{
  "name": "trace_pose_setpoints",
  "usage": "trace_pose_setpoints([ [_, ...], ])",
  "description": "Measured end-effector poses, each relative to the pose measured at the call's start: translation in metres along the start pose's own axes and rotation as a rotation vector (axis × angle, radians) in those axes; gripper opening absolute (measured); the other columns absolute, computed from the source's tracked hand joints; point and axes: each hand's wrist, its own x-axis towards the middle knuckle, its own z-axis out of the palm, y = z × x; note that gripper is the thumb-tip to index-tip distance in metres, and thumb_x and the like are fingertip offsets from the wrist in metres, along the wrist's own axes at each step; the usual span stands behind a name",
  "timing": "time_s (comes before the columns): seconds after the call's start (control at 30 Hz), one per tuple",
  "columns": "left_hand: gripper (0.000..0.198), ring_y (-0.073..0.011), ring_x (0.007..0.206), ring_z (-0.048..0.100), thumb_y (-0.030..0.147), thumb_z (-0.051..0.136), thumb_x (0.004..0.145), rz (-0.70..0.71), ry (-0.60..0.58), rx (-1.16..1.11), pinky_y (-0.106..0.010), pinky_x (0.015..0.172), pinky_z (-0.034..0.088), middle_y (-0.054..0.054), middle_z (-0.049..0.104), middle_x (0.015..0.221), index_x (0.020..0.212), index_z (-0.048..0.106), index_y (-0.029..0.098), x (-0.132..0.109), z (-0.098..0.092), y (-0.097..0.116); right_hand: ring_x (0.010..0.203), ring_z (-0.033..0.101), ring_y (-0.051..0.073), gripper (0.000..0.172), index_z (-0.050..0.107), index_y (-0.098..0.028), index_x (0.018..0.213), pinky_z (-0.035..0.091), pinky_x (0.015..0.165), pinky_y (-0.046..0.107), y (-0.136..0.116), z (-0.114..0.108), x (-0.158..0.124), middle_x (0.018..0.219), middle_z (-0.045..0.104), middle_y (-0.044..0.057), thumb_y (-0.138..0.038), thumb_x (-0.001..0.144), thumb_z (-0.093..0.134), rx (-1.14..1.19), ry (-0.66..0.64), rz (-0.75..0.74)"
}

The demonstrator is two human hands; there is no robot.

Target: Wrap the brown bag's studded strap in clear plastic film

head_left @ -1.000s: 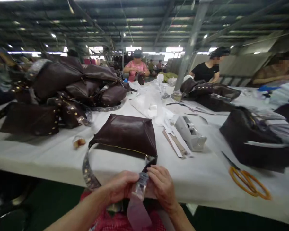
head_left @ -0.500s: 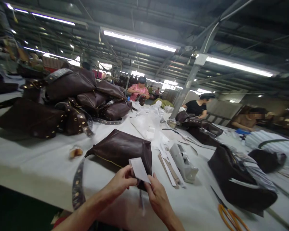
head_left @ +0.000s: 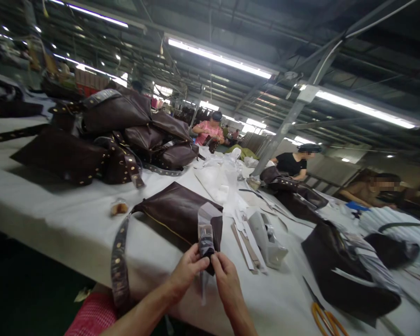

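A dark brown leather handbag (head_left: 175, 210) with a yellow-edged zip lies on the white-covered table in front of me. At its right end, my left hand (head_left: 189, 268) and my right hand (head_left: 227, 277) come together, fingertips pinched on a plastic-wrapped strap end (head_left: 206, 240). Its clear film stands up against the bag, and a dark piece shows at the fingertips. A narrow clear strip (head_left: 203, 291) hangs below, between the hands. From the bag's left corner, a studded strap (head_left: 119, 256) in film drops over the table edge.
Brown bags (head_left: 115, 114) are piled at the left. To the right are card strips (head_left: 245, 245), a tape dispenser (head_left: 268, 238), orange-handled scissors (head_left: 324, 312) and another dark bag (head_left: 350, 275). A small wrapped tan item (head_left: 119, 207) lies left. Co-workers (head_left: 292, 163) work farther back.
The pale sheet held flat between both hands has been turned upright, and clear film around a dark piece now shows. Both hands have drawn closer together. The view has shifted slightly left.
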Motion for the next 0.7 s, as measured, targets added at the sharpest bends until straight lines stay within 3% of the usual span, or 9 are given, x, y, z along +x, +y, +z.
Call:
trace_pose_setpoints([
  [0.13,0.032,-0.0222,0.098,0.059,0.031,0.071,0.069,0.109,0.154,0.070,-0.031,0.091,0.041,-0.006,0.069,0.097,0.097,0.064,0.017,-0.002,0.007,-0.015,0.071,0.060,0.022,0.035,0.064,-0.018,0.071,0.047,0.067,0.030,0.002,0.001,0.002,0.072,0.066,0.006,-0.049,0.081,0.050,-0.028,0.018,-0.004],
  [0.27,0.022,-0.0209,0.086,0.060,0.030,0.064,0.070,0.151,0.261,0.103,-0.031,0.083,0.043,-0.005,0.068,0.085,0.087,0.063,0.016,0.005,0.011,-0.022,0.070,0.062,0.021,0.036,0.064,-0.019,0.071,0.046,0.064,0.028,-0.001,-0.001,0.001,0.072,0.068,0.005,-0.048,0.084,0.048,-0.111,-0.006,-0.050],
  [0.37,0.018,-0.0187,0.077,0.058,0.030,0.062,0.068,0.137,0.279,0.122,-0.028,0.074,0.043,-0.003,0.066,0.075,0.079,0.062,0.016,0.009,0.012,-0.019,0.069,0.063,0.020,0.033,0.066,-0.020,0.074,0.045,0.063,0.026,-0.005,-0.004,-0.005,0.073,0.069,0.005,-0.044,0.088,0.047,-0.245,0.009,-0.108],
  [0.53,0.018,-0.0162,0.071,0.055,0.031,0.062,0.068,0.125,0.255,0.139,-0.026,0.068,0.042,0.000,0.062,0.070,0.077,0.060,0.016,0.008,0.019,-0.009,0.069,0.064,0.019,0.025,0.064,-0.021,0.084,0.046,0.064,0.027,-0.010,-0.011,-0.007,0.079,0.067,0.005,-0.039,0.091,0.049,-0.451,0.223,-0.353],
  [0.7,0.022,-0.0155,0.066,0.054,0.034,0.065,0.066,0.064,0.228,0.132,-0.026,0.063,0.040,0.000,0.061,0.069,0.078,0.060,0.016,0.007,0.022,-0.009,0.069,0.063,0.017,0.025,0.062,-0.021,0.089,0.045,0.062,0.026,-0.017,-0.022,0.006,0.082,0.065,0.006,-0.030,0.097,0.040,-0.645,0.201,-0.618],
])
